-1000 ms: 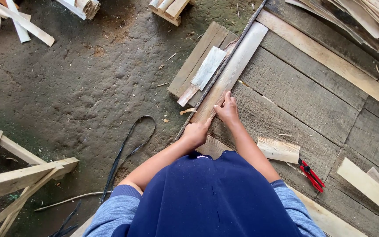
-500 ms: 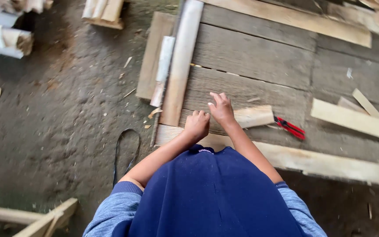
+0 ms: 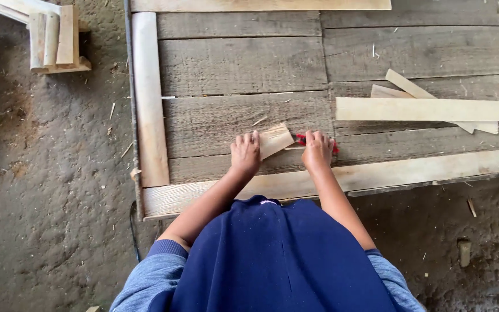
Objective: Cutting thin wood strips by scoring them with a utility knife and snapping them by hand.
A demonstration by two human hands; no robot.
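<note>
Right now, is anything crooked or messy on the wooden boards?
Yes. Two thin strips lie slanted under a long straight slat, crossing it at an angle. A small wood scrap sits tilted by the left hand. Chips and splinters are scattered over the boards and the dirt floor.

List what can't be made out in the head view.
- Red tool: mostly under the right hand; its kind and whether it is gripped cannot be told.
- Wood block: near edge hidden by the left hand; grip unclear.
- Long slat: cut off by the right edge.
- Stacked wood: partly cut off at the top edge.
- Cable: lower end hidden behind the sleeve.
</note>
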